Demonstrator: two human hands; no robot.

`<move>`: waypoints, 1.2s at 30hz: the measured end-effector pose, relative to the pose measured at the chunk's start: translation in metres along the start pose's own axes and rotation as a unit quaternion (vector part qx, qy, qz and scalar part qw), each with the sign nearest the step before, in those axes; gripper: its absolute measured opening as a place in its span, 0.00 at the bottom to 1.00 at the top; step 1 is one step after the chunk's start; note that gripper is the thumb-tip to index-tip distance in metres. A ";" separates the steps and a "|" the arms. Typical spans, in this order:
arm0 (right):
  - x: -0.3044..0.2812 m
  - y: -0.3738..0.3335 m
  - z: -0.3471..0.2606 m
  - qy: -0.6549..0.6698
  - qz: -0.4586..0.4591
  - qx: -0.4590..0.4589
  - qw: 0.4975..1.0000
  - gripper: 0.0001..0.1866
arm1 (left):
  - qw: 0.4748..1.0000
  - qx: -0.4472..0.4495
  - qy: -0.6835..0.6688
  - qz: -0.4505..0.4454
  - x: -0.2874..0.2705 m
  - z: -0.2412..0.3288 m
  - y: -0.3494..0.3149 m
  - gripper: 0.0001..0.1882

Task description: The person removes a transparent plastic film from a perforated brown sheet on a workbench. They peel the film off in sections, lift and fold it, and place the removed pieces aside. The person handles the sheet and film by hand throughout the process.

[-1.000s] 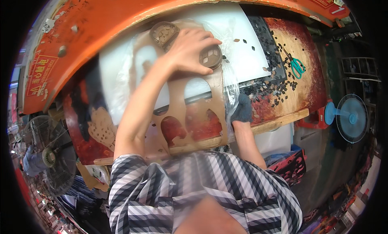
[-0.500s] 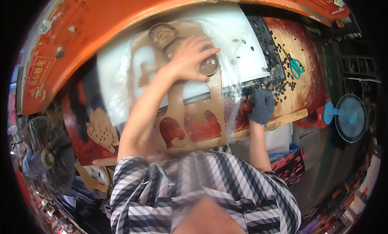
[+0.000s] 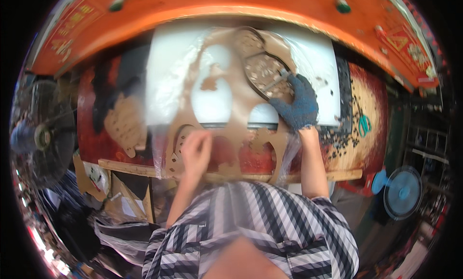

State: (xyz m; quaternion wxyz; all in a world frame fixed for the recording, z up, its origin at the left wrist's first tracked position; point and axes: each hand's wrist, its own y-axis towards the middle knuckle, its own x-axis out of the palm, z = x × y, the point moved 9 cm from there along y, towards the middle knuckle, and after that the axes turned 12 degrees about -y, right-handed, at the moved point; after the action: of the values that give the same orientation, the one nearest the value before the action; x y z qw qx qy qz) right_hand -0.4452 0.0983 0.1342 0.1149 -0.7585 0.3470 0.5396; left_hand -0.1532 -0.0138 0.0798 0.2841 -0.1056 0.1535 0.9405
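Nearest, the bare left hand (image 3: 195, 151) presses, fingers curled, on the near edge of the brown cut-out sheet (image 3: 231, 120). Farther along it, the blue-gloved right hand (image 3: 296, 105) grips a thin tool (image 3: 274, 81) over the oval patterned piece (image 3: 265, 69).

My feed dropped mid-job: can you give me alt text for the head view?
A person's gloved right hand presses a small tool onto an oval cut-out in a brown leather sheet, while the bare left hand holds the sheet's near edge. The sheet lies on a white board; scissors rest to the right.
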 end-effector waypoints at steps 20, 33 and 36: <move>0.044 0.063 -0.067 -0.187 -0.052 -0.060 0.979 0.45 | 0.958 0.108 0.244 -0.106 0.048 -0.015 0.187 0.31; 0.042 0.067 -0.072 -0.163 -0.015 -0.083 0.983 0.36 | 0.943 0.063 0.298 -0.134 0.073 -0.050 0.214 0.35; 0.041 0.068 -0.076 -0.149 -0.004 -0.103 0.983 0.34 | 0.941 0.057 0.305 -0.138 0.074 -0.051 0.215 0.35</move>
State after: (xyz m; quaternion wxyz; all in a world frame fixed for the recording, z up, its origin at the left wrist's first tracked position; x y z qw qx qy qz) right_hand -0.4261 -0.0098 0.1411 0.0885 -0.6787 0.2655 0.6790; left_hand -0.3300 -0.1640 0.0607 0.3563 -0.3911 0.2703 0.8044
